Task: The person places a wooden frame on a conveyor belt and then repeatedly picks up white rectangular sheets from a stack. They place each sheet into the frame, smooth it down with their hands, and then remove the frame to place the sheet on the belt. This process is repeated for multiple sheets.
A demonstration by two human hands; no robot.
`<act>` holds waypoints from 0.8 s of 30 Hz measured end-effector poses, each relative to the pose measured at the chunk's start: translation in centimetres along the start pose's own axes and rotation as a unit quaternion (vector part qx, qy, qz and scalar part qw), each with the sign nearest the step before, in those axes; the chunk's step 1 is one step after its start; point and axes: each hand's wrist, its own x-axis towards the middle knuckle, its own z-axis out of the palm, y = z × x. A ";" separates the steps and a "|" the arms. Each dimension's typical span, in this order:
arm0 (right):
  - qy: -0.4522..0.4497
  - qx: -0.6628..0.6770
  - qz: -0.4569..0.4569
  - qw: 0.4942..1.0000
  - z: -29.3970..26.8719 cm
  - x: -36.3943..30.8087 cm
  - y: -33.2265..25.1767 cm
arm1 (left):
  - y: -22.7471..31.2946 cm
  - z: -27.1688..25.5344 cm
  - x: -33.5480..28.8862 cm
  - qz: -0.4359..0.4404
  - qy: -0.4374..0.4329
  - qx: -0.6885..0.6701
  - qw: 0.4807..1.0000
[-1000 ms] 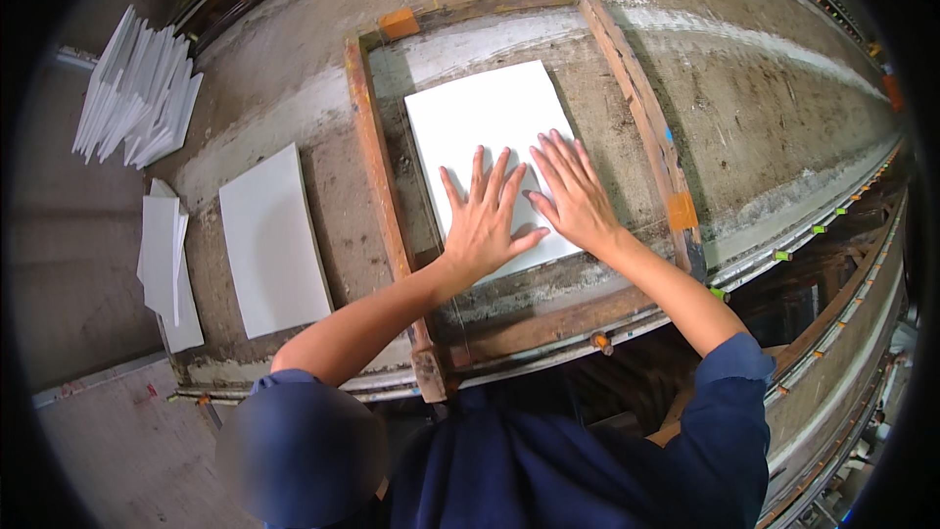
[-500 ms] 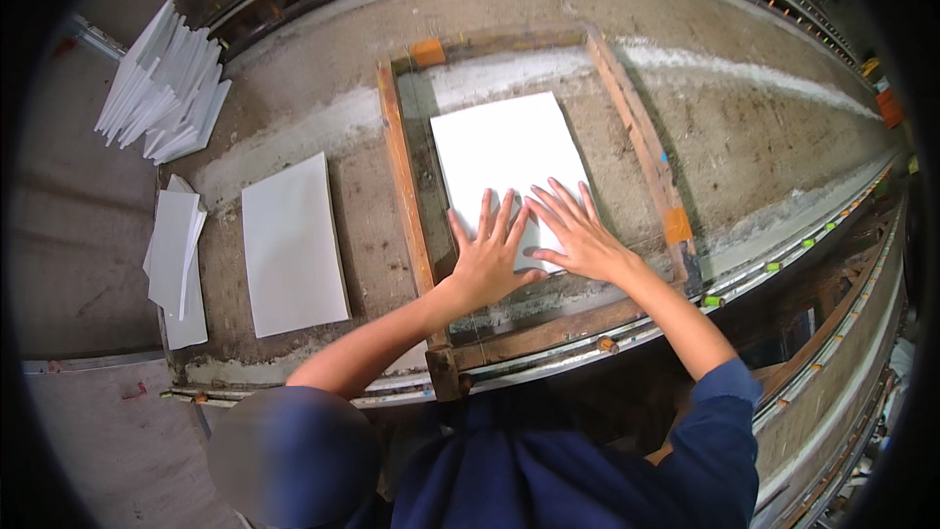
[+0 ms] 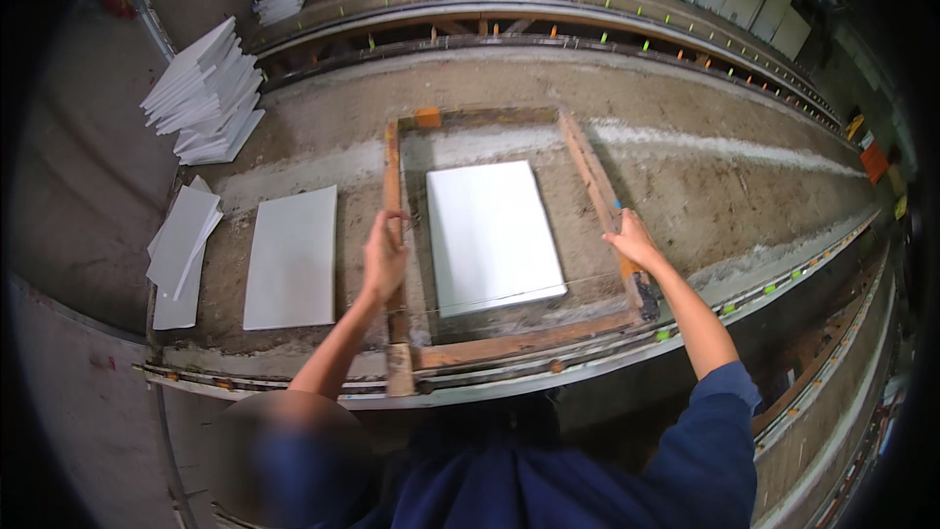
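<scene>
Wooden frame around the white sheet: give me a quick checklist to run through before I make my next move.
1. Left hand gripping the left bar of the wooden frame: ok.
2. Right hand gripping the right bar: ok.
3. White sheet within the frame's outline, as seen from above: ok.
4. Both hands clear of the white sheet: ok.
5. Pale sheet to the left outside the frame's outline: ok.
6. Frame resting flat on the table all round: cannot tell from this view.
</scene>
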 end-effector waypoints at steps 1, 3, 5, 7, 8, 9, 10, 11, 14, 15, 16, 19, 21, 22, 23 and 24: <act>-0.009 0.014 -0.010 1.000 -1.0 0.0 -0.8 | 0.3 -1.0 0.7 0.023 0.015 -0.009 1.000; -0.014 0.037 -0.034 0.999 -3.0 -0.2 -0.9 | 3.5 -1.7 1.5 0.044 0.032 0.007 0.998; 0.013 0.088 -0.074 0.993 -5.7 1.5 2.0 | 8.3 -1.0 2.8 0.052 0.048 0.037 0.997; 0.048 0.097 -0.092 0.990 -8.2 2.0 5.4 | 14.7 1.4 2.8 -0.036 0.055 0.046 0.997; 0.072 0.083 -0.090 0.990 -9.8 2.0 7.2 | 15.7 3.9 2.6 0.000 0.060 0.046 0.997; 0.098 0.079 -0.099 0.987 -11.1 2.1 8.0 | 16.8 5.4 2.7 0.042 0.070 0.059 0.995; 0.109 0.098 -0.104 0.984 -12.3 2.4 9.9 | 17.6 7.3 3.0 0.085 0.072 0.063 0.992; 0.121 0.117 -0.108 0.980 -13.5 2.9 12.6 | 18.8 9.7 3.6 0.062 0.057 0.034 0.996; 0.106 0.118 -0.092 0.983 -16.5 5.1 19.6 | 19.8 17.1 5.2 0.117 0.070 0.008 0.991; 0.110 0.092 -0.077 0.987 -16.6 5.9 21.5 | 19.7 19.4 5.5 0.101 0.068 0.009 0.993; 0.116 0.070 -0.066 0.989 -16.5 6.9 23.0 | 19.0 21.6 5.6 0.100 0.075 -0.015 0.992; 0.159 0.029 -0.069 0.984 -13.6 9.1 26.9 | 16.2 26.0 5.1 0.067 0.078 -0.003 0.995; 0.104 0.057 -0.046 0.992 -13.1 8.2 27.7 | 14.8 28.1 4.3 0.033 0.085 0.002 0.996; 0.094 0.045 -0.040 0.994 -12.5 8.5 28.5 | 14.5 28.7 4.1 0.031 0.080 -0.002 0.996; 0.109 0.032 -0.047 0.992 -12.9 9.3 29.4 | 14.1 29.3 4.1 0.029 0.075 -0.006 0.997; 0.110 0.024 -0.050 0.992 -12.3 9.2 29.7 | 13.5 29.6 3.4 0.017 0.064 -0.002 0.998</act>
